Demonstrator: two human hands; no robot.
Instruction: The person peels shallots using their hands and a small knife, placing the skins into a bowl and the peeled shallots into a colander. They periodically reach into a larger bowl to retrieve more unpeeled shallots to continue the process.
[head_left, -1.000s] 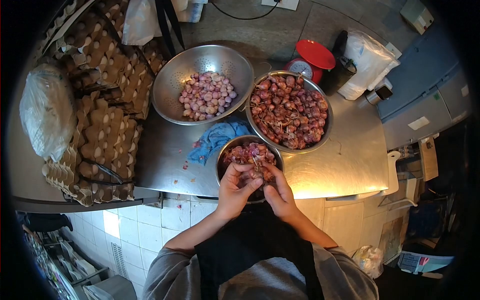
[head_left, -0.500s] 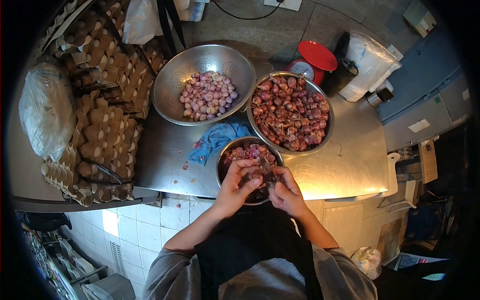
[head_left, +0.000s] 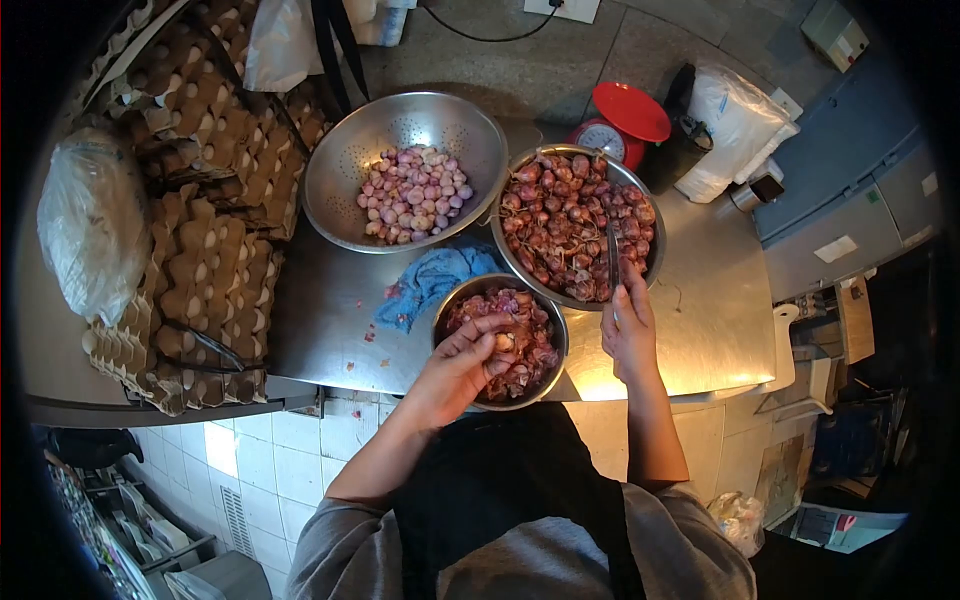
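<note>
My left hand [head_left: 462,364] hovers over the small steel bowl [head_left: 449,304] of peels and pinches a pale peeled shallot [head_left: 505,343] in its fingertips. My right hand [head_left: 630,325] has swung out to the right and grips a small knife [head_left: 613,254], its blade pointing up over the rim of the large bowl of unpeeled red shallots [head_left: 575,220]. A steel colander [head_left: 352,150] behind holds peeled pinkish shallots [head_left: 413,193].
A blue cloth [head_left: 430,280] lies between the bowls. Stacked egg trays [head_left: 205,210] and a plastic bag [head_left: 92,225] fill the left. A red kitchen scale [head_left: 622,120] and white bag [head_left: 735,125] stand at the back right on the steel counter [head_left: 700,310].
My hands were together over the small bowl working on one shallot. My right hand has since moved right and up with the knife, and my left keeps the peeled shallot.
</note>
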